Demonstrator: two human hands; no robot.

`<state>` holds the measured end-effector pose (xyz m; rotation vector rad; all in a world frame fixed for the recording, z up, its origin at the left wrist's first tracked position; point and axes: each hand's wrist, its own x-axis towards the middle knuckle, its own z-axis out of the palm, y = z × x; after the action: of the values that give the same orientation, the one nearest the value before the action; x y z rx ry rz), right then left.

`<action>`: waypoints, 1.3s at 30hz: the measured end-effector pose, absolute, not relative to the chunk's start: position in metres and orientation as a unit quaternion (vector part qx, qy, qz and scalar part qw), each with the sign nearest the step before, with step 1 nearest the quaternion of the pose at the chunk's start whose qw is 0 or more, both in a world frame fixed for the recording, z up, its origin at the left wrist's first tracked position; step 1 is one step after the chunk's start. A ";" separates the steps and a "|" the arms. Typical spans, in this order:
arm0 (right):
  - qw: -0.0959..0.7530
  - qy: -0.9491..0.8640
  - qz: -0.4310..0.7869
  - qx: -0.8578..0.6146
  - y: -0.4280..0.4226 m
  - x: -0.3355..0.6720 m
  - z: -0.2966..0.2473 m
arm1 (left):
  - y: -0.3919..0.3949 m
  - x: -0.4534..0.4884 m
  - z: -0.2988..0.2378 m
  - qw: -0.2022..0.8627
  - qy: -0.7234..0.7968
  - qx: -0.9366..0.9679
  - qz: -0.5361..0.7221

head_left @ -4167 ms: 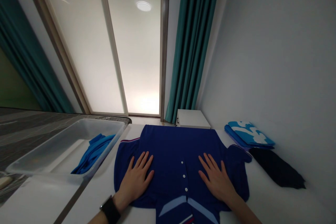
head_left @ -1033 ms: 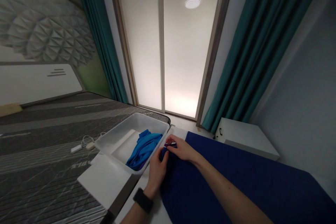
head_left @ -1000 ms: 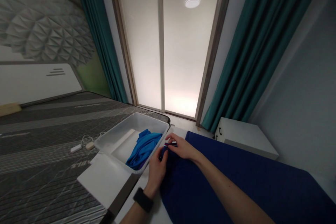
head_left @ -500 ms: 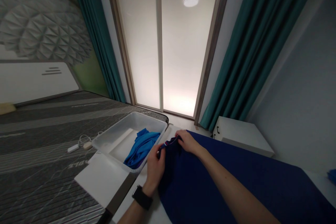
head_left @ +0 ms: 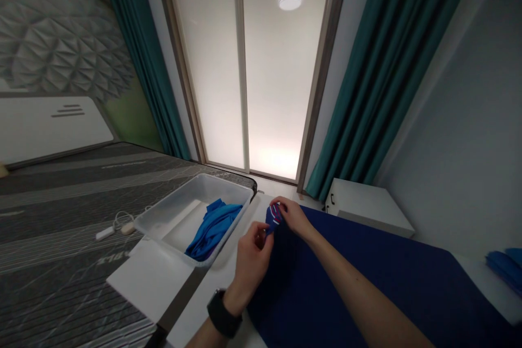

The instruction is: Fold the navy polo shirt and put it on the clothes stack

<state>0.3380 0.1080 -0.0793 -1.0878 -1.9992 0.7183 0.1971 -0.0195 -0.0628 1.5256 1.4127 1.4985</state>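
A navy blue garment (head_left: 391, 266) lies spread over the white table, running off to the right. My left hand (head_left: 253, 253) pinches its far left edge between thumb and fingers. At the same edge, slightly farther away, my right hand (head_left: 290, 216) grips a small raised part with red and white stripes, perhaps the collar. My fingers cover some of that part. To the left of my hands stands a translucent plastic bin (head_left: 157, 204), with a crumpled bright blue cloth (head_left: 214, 228) inside.
The white table (head_left: 191, 310) adjoins a bed with a dark striped cover (head_left: 61, 201). A white adapter (head_left: 105, 234) with a cable rests on the bed. Beyond the table is a white cabinet (head_left: 373, 206). Blue folded cloth (head_left: 505, 269) sits at the far right.
The striped part of the garment's edge has been turned up and now shows more. My left hand has moved slightly right, closer to my right hand. The view has shifted a little rightward.
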 end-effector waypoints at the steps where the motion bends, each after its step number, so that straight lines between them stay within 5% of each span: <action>1: 0.368 -0.772 0.288 -0.431 0.105 0.344 -0.081 | -0.022 0.203 -0.063 0.278 0.529 0.595 0.537; 12: 0.322 -0.704 0.273 -0.572 0.065 0.403 -0.117 | -0.064 0.254 -0.087 0.213 0.462 0.827 0.241; 20: 0.232 -0.720 0.212 -0.618 0.052 0.406 -0.122 | -0.080 0.178 -0.082 0.146 0.552 0.797 0.195; 34: 0.086 -0.714 0.126 -0.683 0.019 0.418 -0.106 | -0.101 0.149 -0.108 0.189 0.555 0.803 0.111; 39: 0.105 -0.710 0.109 -0.688 0.023 0.421 -0.107 | -0.095 0.151 -0.085 0.178 0.530 0.821 0.113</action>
<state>0.4208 0.0229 -0.1065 -2.0266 -2.0935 0.3212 0.1505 -0.0945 -0.0850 2.3232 1.4980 0.3196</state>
